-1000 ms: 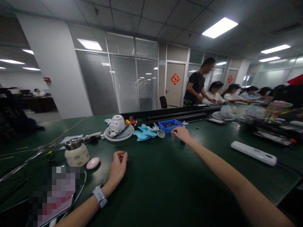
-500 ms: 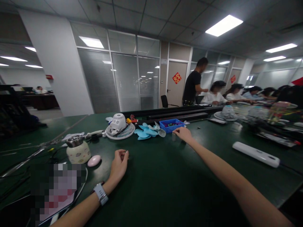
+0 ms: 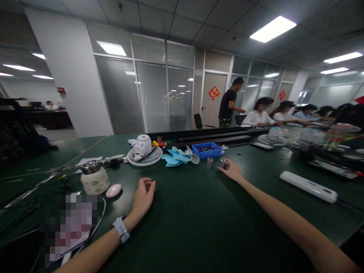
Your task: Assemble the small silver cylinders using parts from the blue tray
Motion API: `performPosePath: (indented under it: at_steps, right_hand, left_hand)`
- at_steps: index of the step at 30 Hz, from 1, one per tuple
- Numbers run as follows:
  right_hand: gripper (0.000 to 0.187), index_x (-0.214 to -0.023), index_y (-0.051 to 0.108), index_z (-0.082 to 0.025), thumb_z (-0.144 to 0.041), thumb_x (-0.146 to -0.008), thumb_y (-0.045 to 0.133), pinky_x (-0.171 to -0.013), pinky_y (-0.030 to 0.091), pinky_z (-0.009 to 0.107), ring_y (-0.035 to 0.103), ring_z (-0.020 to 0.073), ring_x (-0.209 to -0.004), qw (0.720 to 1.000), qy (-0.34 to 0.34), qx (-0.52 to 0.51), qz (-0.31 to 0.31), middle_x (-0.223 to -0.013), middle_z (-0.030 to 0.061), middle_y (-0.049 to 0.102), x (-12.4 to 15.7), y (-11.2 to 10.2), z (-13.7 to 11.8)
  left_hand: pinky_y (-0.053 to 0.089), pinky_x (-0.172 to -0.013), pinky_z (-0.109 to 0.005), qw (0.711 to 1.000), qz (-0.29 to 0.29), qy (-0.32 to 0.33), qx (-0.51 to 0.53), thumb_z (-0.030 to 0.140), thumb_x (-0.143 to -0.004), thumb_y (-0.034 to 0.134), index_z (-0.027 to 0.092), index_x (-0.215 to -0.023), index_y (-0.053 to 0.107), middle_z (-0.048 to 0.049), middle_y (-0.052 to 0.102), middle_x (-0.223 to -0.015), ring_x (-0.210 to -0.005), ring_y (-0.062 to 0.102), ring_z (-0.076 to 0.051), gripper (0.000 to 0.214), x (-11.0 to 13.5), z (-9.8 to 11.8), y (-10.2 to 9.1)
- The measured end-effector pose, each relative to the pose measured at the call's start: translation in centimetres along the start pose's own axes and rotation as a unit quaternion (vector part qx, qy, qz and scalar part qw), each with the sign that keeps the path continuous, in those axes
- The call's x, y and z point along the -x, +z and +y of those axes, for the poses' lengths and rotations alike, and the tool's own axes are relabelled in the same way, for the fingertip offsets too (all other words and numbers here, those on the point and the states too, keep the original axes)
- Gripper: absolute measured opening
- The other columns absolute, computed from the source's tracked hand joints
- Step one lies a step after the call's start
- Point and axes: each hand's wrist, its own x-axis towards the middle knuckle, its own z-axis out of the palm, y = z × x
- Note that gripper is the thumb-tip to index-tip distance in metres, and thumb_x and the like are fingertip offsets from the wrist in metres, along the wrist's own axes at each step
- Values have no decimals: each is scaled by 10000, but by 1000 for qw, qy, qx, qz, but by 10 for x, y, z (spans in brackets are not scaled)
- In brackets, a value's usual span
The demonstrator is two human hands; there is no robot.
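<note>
My right hand (image 3: 232, 171) is at the far middle of the table, thumb and fingers closed around a small metal cylinder (image 3: 223, 163). Just left of it a similar small metal cylinder (image 3: 209, 163) stands upright on the green table (image 3: 182, 216), apart from the hand. My left hand (image 3: 143, 196), with a watch on the wrist, rests near the middle left. Its fingers are curled toward the thumb; whatever lies inside them, if anything, is hidden. Light-blue fan blades (image 3: 174, 157) lie between the hands, farther back.
Behind the right hand sits a blue tray (image 3: 206, 151) of small parts. A white fan (image 3: 143, 149) lies at the back left. Nearer left are a cream flask (image 3: 95, 182), a pink oval object (image 3: 113, 190) and cables. A white power strip (image 3: 308, 185) lies right. Several people are beyond.
My right hand has moved a little right, from the left metal cylinder to the one it now holds. The left cylinder now shows plainly. My left hand stays nearly still.
</note>
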Motion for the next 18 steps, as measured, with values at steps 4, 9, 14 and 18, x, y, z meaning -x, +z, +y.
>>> performPosePath:
  at_steps: [4, 9, 14, 18]
  right_hand:
    - [425, -1088, 625, -154, -331, -713, 715, -799, 544, 356, 690, 222, -866, 999, 40, -35, 7, -961, 97, 722, 12, 4, -17]
    - [436, -1111, 618, -178, -375, -736, 722, -897, 524, 375, 664, 202, -972, 974, -81, -162, -136, -1092, 77, 690, 61, 11, -97]
    - [417, -1091, 625, -202, -382, -731, 737, -933, 496, 359, 649, 192, -1000, 916, -163, -240, -277, -1073, 35, 694, 110, 32, -184]
    - [373, -1081, 631, -240, -404, -755, 709, -874, 492, 359, 640, 211, -968, 914, -213, -193, -285, -1051, 26, 688, 128, 51, -208]
  left_hand:
    - [513, -714, -397, 1000, 1, 4, -1, 539, -796, 519, 207, -1035, 475, -63, 653, -935, -743, 672, -229, 412, -1, -4, 0]
    - [507, -715, -381, 999, -19, 31, 1, 495, -794, 557, 209, -1021, 488, -40, 653, -886, -762, 658, -223, 371, 4, 5, -1]
    - [478, -873, -389, 988, -74, 132, -3, 435, -854, 555, 213, -1101, 520, -74, 659, -1065, -1000, 631, -221, 334, 24, 33, -3]
    - [467, -936, -401, 980, -104, 171, 10, 393, -862, 582, 218, -1126, 553, -83, 669, -1111, -1063, 623, -221, 319, 33, 44, -3]
